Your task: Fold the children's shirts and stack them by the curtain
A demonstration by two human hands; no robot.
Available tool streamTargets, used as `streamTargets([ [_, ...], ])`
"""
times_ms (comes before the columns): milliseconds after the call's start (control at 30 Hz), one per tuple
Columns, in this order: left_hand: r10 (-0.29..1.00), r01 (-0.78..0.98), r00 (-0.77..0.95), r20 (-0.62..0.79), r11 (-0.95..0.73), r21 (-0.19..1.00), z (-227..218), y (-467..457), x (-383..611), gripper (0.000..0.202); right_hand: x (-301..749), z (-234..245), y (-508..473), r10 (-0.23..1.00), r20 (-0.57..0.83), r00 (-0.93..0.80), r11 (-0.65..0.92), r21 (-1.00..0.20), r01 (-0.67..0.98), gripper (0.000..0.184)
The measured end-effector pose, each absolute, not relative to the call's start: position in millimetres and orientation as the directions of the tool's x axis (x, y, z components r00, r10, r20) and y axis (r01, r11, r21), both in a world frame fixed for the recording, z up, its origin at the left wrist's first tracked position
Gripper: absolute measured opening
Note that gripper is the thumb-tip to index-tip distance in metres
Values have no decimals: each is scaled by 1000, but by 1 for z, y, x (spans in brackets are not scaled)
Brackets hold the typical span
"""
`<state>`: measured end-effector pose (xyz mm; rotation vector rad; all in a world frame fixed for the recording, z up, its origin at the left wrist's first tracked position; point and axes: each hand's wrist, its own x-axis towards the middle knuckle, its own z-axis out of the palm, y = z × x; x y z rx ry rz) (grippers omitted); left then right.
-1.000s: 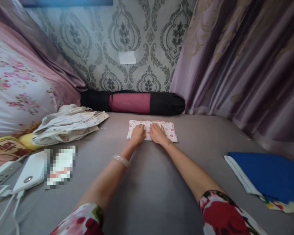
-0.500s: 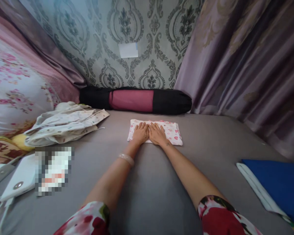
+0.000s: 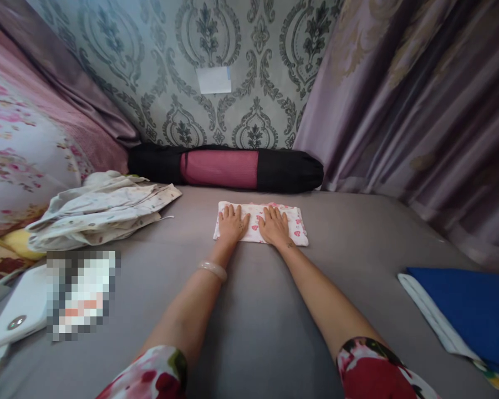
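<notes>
The small floral cloth (image 3: 260, 223) lies on the grey bed (image 3: 249, 310), well forward of the person and just short of the black-and-pink roll (image 3: 224, 168) that runs along the wallpapered wall. It is already folded into a compact, narrow rectangle with squared edges; no loose flap or trailing corner shows. The folding of this piece appears essentially complete.

The left hand (image 3: 232, 224) rests palm down on the left half of the cloth, fingers extended and slightly spread. The right hand (image 3: 274, 226) rests palm down on the right half in the same manner. A strip of cloth shows between the two. Neither grip closes on the fabric; both press flat on it, which reads as smoothing or flattening the finished fold.

Outstanding, on the evidence: a heap of pale printed garments (image 3: 102, 208) lies unfolded to the left, near the floral bedding. A folded blue cloth (image 3: 466, 310) on a white one lies flat at the right edge. The folded piece has not been set with either group.
</notes>
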<state>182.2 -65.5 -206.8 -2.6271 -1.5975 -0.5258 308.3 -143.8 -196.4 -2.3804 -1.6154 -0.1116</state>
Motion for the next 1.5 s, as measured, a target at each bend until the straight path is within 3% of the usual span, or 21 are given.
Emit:
streamTargets([
  [300,886,878,389,254,-440,189,-205,-54,157,61,344,-197,-163,856,235,460,-442,-126,888,55],
  [833,901,866,415,128,-434,248,-201,-64,124,57,360,-196,-175,823,177,540,-510,-192,839,56],
  [1067,801,806,488,345,-566,173,-194,-60,136,54,355,-187,-166,828,248,502,-470,-179,864,53],
  [1300,848,813,525,80,-527,249,-197,-59,144,55,347,-193,-163,853,153,499,-470,-190,862,55],
  [1500,840,805,535,90,-539,248,-198,-58,142,55,349,-196,-163,850,152,504,-475,-191,859,54],
])
